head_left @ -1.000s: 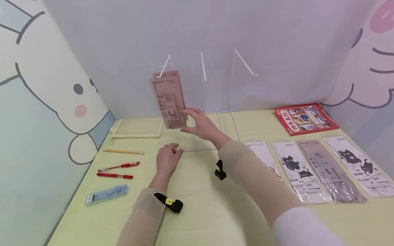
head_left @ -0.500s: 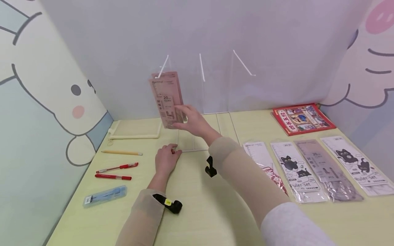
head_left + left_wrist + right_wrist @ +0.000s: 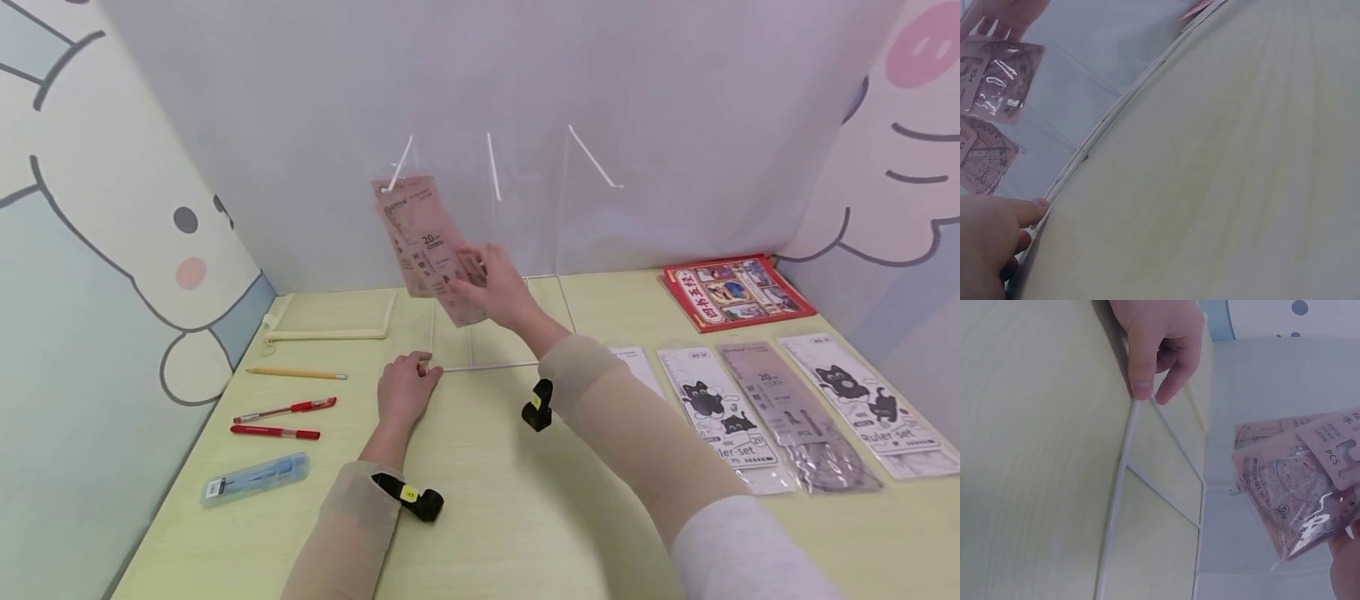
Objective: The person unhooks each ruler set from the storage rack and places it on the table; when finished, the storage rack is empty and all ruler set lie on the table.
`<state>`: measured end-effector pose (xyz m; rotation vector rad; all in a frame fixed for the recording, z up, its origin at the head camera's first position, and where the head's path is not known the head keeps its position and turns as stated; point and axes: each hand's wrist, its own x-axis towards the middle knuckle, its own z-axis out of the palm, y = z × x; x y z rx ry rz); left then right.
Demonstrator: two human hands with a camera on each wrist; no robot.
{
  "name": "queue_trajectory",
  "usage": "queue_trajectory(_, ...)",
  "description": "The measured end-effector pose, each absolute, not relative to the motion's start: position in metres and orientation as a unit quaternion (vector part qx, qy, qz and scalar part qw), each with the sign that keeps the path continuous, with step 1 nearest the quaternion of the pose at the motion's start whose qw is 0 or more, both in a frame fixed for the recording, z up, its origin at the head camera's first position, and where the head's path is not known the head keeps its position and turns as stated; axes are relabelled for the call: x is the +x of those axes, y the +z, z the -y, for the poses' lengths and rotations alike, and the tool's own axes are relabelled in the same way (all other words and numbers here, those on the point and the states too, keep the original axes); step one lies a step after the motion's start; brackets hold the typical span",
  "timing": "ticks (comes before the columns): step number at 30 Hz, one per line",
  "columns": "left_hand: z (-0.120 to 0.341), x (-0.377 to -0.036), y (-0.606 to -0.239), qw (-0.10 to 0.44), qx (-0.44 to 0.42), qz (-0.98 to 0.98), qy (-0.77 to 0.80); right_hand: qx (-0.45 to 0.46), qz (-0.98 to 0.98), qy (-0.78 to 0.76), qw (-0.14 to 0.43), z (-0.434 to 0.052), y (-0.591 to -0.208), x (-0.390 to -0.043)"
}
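Observation:
A clear acrylic display stand (image 3: 495, 208) with three white hooks stands at the back of the yellow table (image 3: 480, 500). Pink ruler-set packets (image 3: 431, 246) hang on its left hook (image 3: 401, 162), tilted with the lower end swung right. My right hand (image 3: 468, 279) pinches their lower end; the right wrist view shows the packets (image 3: 1297, 487) just above that hand (image 3: 1347, 569). My left hand (image 3: 426, 364) grips the front left corner of the stand's base frame (image 3: 487, 367), finger and thumb on the corner (image 3: 1141, 394). The left wrist view has that hand (image 3: 991, 244) at the base edge, with the packets (image 3: 991, 94) above.
A pencil (image 3: 296, 372), two red pens (image 3: 288, 407), a blue case (image 3: 258, 475) and a cream pouch (image 3: 330, 317) lie to the left. Several ruler-set packets (image 3: 750, 408) lie in a row at the right, with a red book (image 3: 735, 292) behind them.
The pink packets have swung from hanging straight to a tilt, lower end to the right, as my right hand moved right with them. The left hand has stayed on the base corner.

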<state>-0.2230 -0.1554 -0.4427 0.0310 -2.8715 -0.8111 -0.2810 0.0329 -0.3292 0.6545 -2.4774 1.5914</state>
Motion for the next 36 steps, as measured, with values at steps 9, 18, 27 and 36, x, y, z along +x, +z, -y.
queue_trajectory(9,0.159,-0.227,-0.449,0.090,0.007,0.960,-0.266,0.180,0.827,0.521,0.112,-0.033,-0.315,-0.276)
queue_trajectory(18,0.159,-0.226,-0.448,0.088,0.006,0.959,-0.268,0.191,0.844,0.481,0.141,-0.038,-0.305,-0.267)
queue_trajectory(27,0.159,-0.226,-0.448,0.085,0.011,0.959,-0.271,0.220,0.822,0.509,0.129,-0.043,-0.301,-0.256)
queue_trajectory(36,0.156,-0.223,-0.447,0.086,0.006,0.956,-0.282,0.235,0.807,0.525,0.137,-0.048,-0.301,-0.248)
